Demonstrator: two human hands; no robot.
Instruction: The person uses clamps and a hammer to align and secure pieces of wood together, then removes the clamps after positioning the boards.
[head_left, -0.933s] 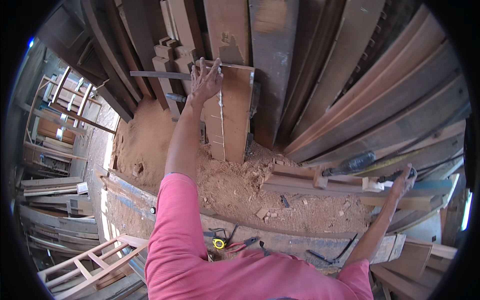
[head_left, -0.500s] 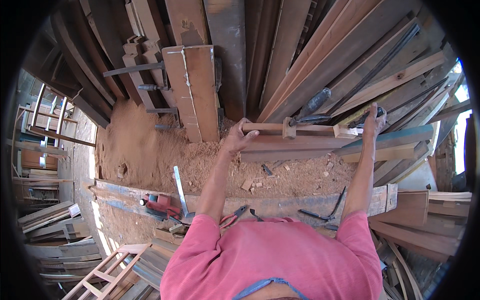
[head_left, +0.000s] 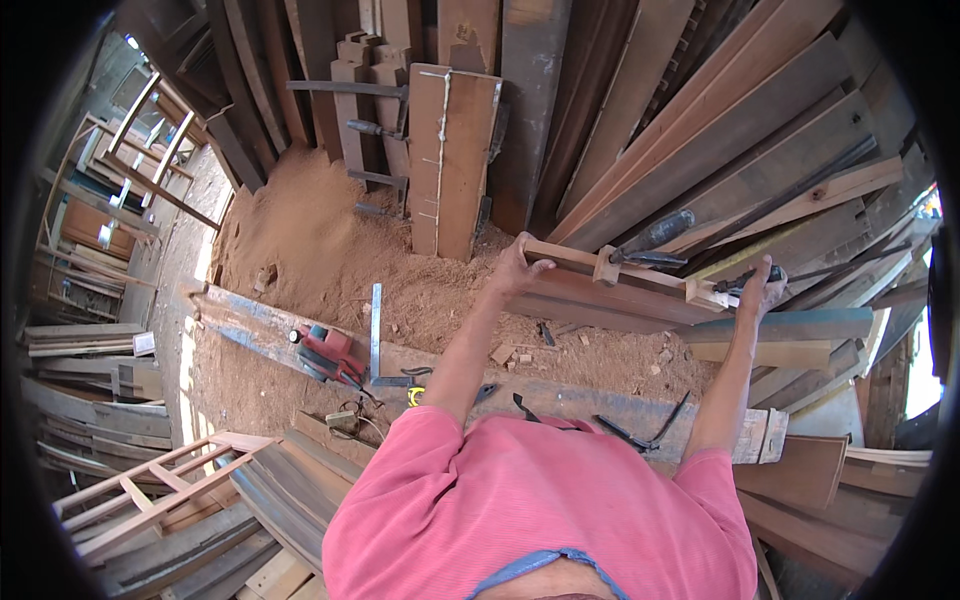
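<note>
My left hand (head_left: 521, 270) is closed around the left end of a wooden board (head_left: 565, 254) standing on edge over the shavings. A bar clamp with a dark handle (head_left: 668, 231) sits across the board, with a small wood block (head_left: 606, 266) under its jaw. At the board's right end, my right hand (head_left: 764, 288) is wrapped round the dark handle of another clamp (head_left: 735, 284), beside a pale wood block (head_left: 703, 293). The fingers of that hand partly hide the handle. Below the held board lies a broad reddish-brown plank face (head_left: 600, 303).
Upright glued boards (head_left: 456, 165) with clamps (head_left: 375, 128) stand at the far left. A worn plank (head_left: 560, 402) nearer me bears a red power planer (head_left: 335, 354), a metal square (head_left: 376, 330) and a tape measure (head_left: 415, 396). Sawdust (head_left: 300, 215) covers the ground; timber leans behind.
The whole view has swung, so the surroundings appear shifted and turned. Both hands stay at the two ends of the board. A yellow tape measure has come into sight beside my left arm.
</note>
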